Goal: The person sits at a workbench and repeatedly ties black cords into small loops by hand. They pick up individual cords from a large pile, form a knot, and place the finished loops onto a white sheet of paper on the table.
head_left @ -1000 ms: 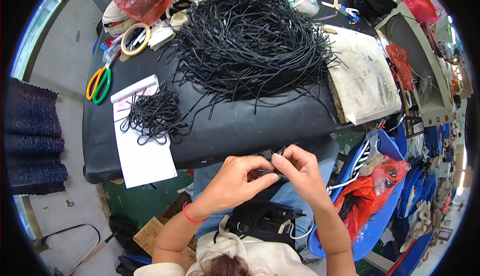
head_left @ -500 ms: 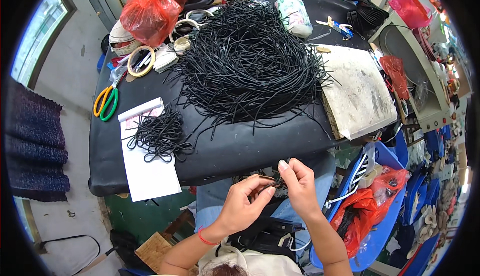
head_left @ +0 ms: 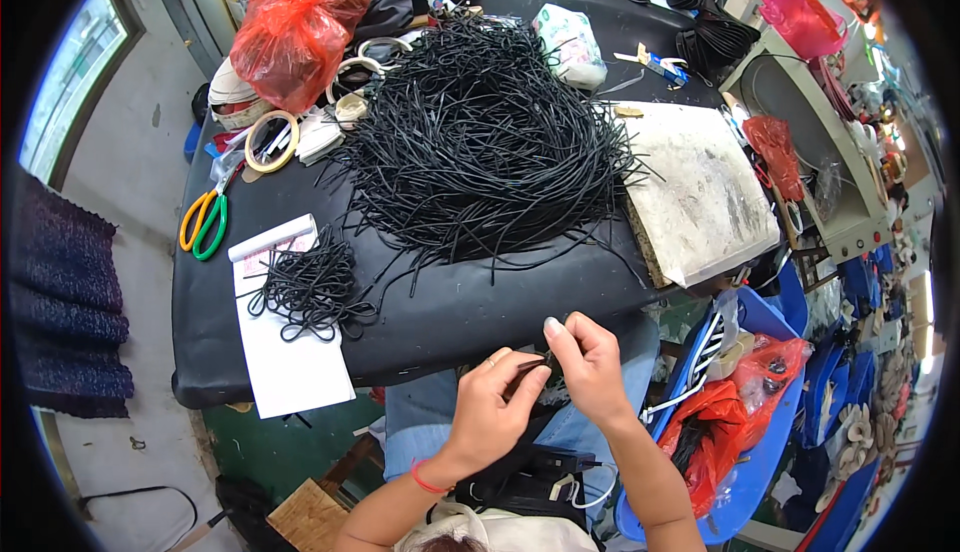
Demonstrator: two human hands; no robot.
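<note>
Over my lap, at the table's near edge, my left hand (head_left: 492, 407) is closed in a pinch on a dark cord piece (head_left: 523, 372), which shows only in part between thumb and fingers. Just to its right, my right hand (head_left: 590, 367) is closed too, thumb pressed against the index finger. Whatever it may hold is hidden. A large tangled heap of black cords (head_left: 480, 167) fills the middle of the table. Left of it, a smaller bundle of looped black cord (head_left: 310, 287) rests on a white sheet of paper (head_left: 295, 377).
Green-and-orange scissors (head_left: 207, 220) and a tape roll (head_left: 272, 142) lie at the left. A red plastic bag (head_left: 300, 37) stands behind them. On the right are a stained pale board (head_left: 700, 187) and, lower down, a blue tub (head_left: 740, 497) with red bags.
The whole view has shifted slightly. Less of the dark cord shows between my hands, and a small gap now separates their fingertips.
</note>
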